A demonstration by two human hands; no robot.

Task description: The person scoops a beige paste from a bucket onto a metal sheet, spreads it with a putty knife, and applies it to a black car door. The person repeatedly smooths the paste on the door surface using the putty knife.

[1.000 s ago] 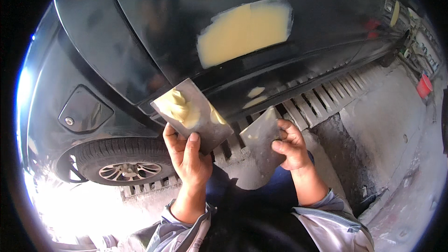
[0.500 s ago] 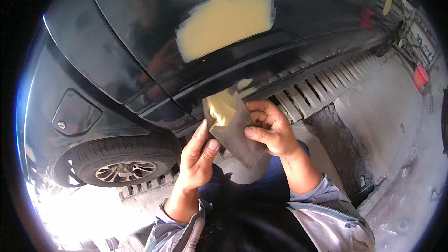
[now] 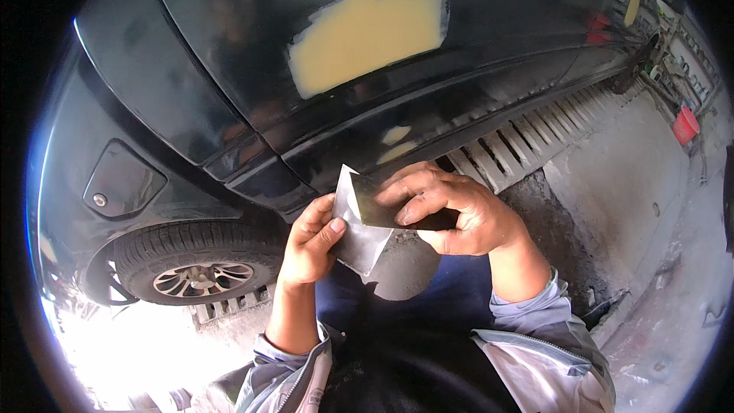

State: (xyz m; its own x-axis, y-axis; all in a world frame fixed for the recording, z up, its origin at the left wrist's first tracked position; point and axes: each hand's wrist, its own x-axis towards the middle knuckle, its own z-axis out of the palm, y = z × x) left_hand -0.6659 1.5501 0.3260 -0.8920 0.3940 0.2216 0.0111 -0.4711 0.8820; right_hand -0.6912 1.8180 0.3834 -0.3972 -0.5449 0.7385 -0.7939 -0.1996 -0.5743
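My left hand (image 3: 310, 246) grips a thin, light-grey flat plate (image 3: 355, 248) by its left edge, thumb on top. My right hand (image 3: 470, 218) holds a second thin, dark plate (image 3: 368, 205), tilted, with fingers spread over its face. The plates meet or overlap at an angle above my lap, which looks like putty scrapers or spreaders. A strip of pale material shows at the plates' edges; I cannot tell how much putty lies between. Beyond them is a dark car door (image 3: 252, 69) with a large cream putty patch (image 3: 375, 34). Two small putty patches (image 3: 396, 135) lie low on the sill.
At left are the car's rear wheel (image 3: 202, 279) and fuel flap (image 3: 125, 177). A slotted floor grate (image 3: 527, 141) runs beneath the sill. A red bucket (image 3: 686, 125) stands at far right. Below my hands is a rounded grey surface (image 3: 405, 271).
My right hand has turned its plate over, so the yellow putty seen on it before is now hidden. The left hand's light-grey plate now shows, and my right hand has come further across.
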